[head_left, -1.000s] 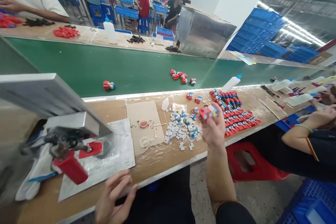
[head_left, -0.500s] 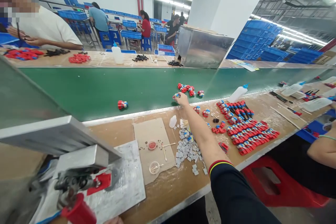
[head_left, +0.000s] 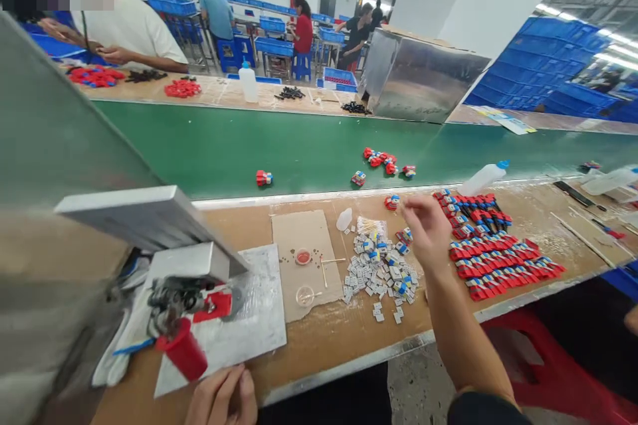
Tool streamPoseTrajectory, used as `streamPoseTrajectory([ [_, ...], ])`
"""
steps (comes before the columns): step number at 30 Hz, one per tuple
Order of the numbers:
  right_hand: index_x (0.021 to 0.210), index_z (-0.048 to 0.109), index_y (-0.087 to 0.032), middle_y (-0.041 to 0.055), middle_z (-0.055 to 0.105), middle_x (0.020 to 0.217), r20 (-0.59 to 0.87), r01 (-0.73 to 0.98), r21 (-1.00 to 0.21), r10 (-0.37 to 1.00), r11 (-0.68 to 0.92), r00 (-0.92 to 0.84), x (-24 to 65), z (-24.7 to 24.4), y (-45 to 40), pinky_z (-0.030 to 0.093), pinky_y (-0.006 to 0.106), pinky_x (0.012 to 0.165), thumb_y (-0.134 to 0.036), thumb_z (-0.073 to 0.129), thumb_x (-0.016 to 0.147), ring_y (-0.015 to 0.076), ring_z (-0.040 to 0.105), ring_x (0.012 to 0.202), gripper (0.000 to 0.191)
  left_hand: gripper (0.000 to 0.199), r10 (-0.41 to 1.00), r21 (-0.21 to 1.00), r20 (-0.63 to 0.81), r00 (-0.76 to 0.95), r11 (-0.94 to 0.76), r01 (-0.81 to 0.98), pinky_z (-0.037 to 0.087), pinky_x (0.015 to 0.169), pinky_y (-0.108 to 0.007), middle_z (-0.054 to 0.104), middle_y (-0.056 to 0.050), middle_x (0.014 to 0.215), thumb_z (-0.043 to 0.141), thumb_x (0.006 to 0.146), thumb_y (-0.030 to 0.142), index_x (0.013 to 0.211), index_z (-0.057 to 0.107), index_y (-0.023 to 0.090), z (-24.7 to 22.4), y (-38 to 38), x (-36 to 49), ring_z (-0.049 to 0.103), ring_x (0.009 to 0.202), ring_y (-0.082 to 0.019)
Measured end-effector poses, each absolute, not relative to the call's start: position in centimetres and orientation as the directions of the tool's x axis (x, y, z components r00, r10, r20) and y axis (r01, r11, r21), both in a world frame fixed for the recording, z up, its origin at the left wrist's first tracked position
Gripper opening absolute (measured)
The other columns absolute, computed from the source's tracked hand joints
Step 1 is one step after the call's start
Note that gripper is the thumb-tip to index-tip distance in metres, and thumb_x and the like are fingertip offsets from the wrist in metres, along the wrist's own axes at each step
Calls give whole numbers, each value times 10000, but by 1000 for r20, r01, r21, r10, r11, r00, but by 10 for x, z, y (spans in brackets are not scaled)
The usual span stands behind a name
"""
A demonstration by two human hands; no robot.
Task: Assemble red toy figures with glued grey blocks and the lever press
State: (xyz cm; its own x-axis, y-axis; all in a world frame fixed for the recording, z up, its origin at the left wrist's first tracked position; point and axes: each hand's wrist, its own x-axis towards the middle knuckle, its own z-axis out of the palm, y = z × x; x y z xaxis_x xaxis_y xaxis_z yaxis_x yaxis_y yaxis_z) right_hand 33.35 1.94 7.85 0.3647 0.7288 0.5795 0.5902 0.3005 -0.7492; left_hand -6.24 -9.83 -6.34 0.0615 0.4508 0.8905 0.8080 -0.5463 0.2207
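My right hand (head_left: 427, 229) hovers over the workbench, between the heap of grey and blue pieces (head_left: 381, 269) and the rows of red pieces (head_left: 503, 262). Its fingers are bent together, and whatever they hold, if anything, is too small to tell. Near the front edge rests my left hand (head_left: 224, 398), its fingers curled beside a red-handled press (head_left: 182, 348). One red, white and blue assembled piece (head_left: 358, 178) sits on the green belt (head_left: 219, 153) near its close edge. Another such piece (head_left: 392, 202) lies on the bench just left of my right hand.
Cardboard (head_left: 306, 226) bears two small dishes and cotton swabs. A white bottle (head_left: 483, 179) leans behind the red rows. Across the belt, a person in a white shirt (head_left: 134, 26) works at the far left. A large metal box (head_left: 423, 76) stands beyond the belt.
My right hand has drawn back from the belt towards me and right, leaving the assembled piece on the belt. More of my left hand shows at the bottom. The view has shifted.
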Motion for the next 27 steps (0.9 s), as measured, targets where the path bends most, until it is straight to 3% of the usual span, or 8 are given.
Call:
streamPoseTrajectory([
  [3,937,749,-265,20,745,805,700,632,-617,694,469,168,296,38,-65,602,342,699,-244,692,982,196,710,738,76,183,501,288,864,56,-582,760,571,604,-249,711,-4,691,697,906,8,834,700,176,-46,-96,-59,675,578,-133],
  [8,825,723,-236,8,691,630,616,547,-673,787,499,40,228,-22,-117,504,281,499,-306,633,1047,159,634,523,250,409,641,509,767,-33,-576,639,472,503,-235,577,29,550,578,1074,239,667,581,208,-34,-104,-67,566,486,-110],
  [10,728,663,-232,-11,606,548,614,473,-675,786,566,-63,208,-31,-121,424,273,467,-341,585,1081,138,554,465,377,539,678,549,730,-85,-507,665,421,484,-259,513,25,503,517,1110,341,585,500,219,-33,-106,-77,507,461,-116],
  [13,656,577,-230,-26,509,505,630,404,-667,763,626,-142,198,-34,-124,344,277,461,-381,510,1116,122,479,441,489,519,737,599,653,-175,-361,714,417,521,-278,533,12,547,492,1112,384,622,532,218,-33,-102,-95,502,499,-130],
  [18,856,672,-228,-21,595,614,582,424,-707,807,566,-105,209,-41,-128,431,253,479,-295,498,1118,130,560,494,321,194,793,678,535,-291,-198,708,558,724,-316,729,-47,875,569,1039,343,1048,689,191,-34,-77,-111,685,774,-186],
  [21,1022,701,-233,-28,632,657,574,430,-719,815,546,-77,212,-51,-132,493,240,484,-251,502,1113,132,605,512,220,557,844,763,445,-298,-183,620,609,842,-374,750,-112,1163,807,867,455,1316,615,189,-33,-59,-101,741,1020,-253],
  [23,1040,708,-235,-26,642,660,570,430,-722,818,542,-74,211,-57,-134,520,243,489,-253,505,1110,136,623,520,216,724,871,818,398,-288,-195,541,621,886,-409,734,-145,1262,892,779,523,1347,593,190,-32,-49,-89,744,1094,-287],
  [27,1025,732,-225,-7,671,657,552,444,-728,831,522,-72,208,-63,-136,547,261,500,-255,513,1096,150,652,527,232,474,878,868,351,-325,-176,464,625,909,-441,787,-102,1042,817,882,566,1134,675,191,-33,-34,-69,775,934,-265],
])
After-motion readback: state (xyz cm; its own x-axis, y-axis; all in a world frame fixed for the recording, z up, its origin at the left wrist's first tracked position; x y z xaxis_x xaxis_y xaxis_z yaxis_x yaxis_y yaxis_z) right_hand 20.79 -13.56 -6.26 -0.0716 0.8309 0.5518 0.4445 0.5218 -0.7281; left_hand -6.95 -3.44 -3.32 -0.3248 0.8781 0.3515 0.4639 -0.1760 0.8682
